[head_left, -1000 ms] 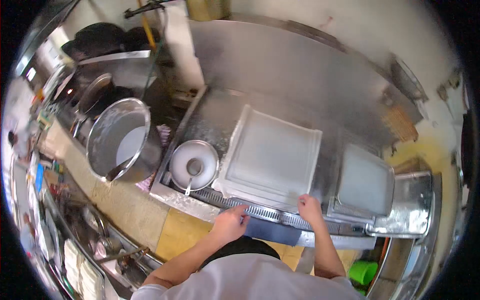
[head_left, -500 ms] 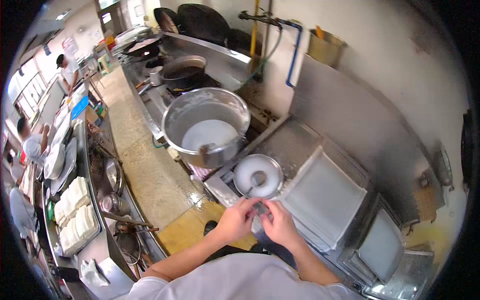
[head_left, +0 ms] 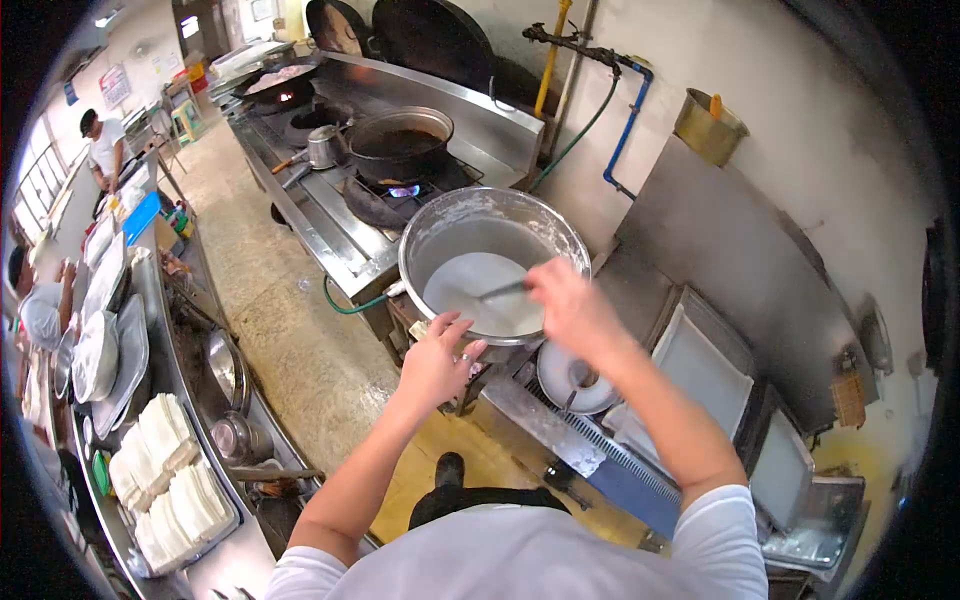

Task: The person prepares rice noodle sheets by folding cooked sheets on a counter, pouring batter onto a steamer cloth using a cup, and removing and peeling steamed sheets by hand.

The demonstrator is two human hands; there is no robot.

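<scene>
A large metal pot (head_left: 413, 245) holds white, milky liquid (head_left: 480, 275). My right hand (head_left: 570, 305), smeared a little by motion, reaches over its right rim and grips a dark-handled utensil (head_left: 505, 290). The utensil's lower end is in the liquid, so its kind is hidden. At the near left rim, my left hand (head_left: 440, 360) is held with fingers apart and nothing in it; whether it touches the rim I cannot tell. Just below the pot, a round white-coated pan (head_left: 560, 385) with a small ladle-like cup (head_left: 580, 375) is partly behind my right forearm.
Shallow trays with pale sheets (head_left: 700, 370) stand to the right. Behind the pot, a stove (head_left: 330, 215) has a lit burner and a dark pot (head_left: 400, 150). Stacked white pieces (head_left: 175, 500) lie on the left counter. A person (head_left: 108, 150) works at the far left.
My hands were together in front of me; now they are apart at the pot. The right one has taken hold of a utensil in the liquid. The view has shifted toward the stove.
</scene>
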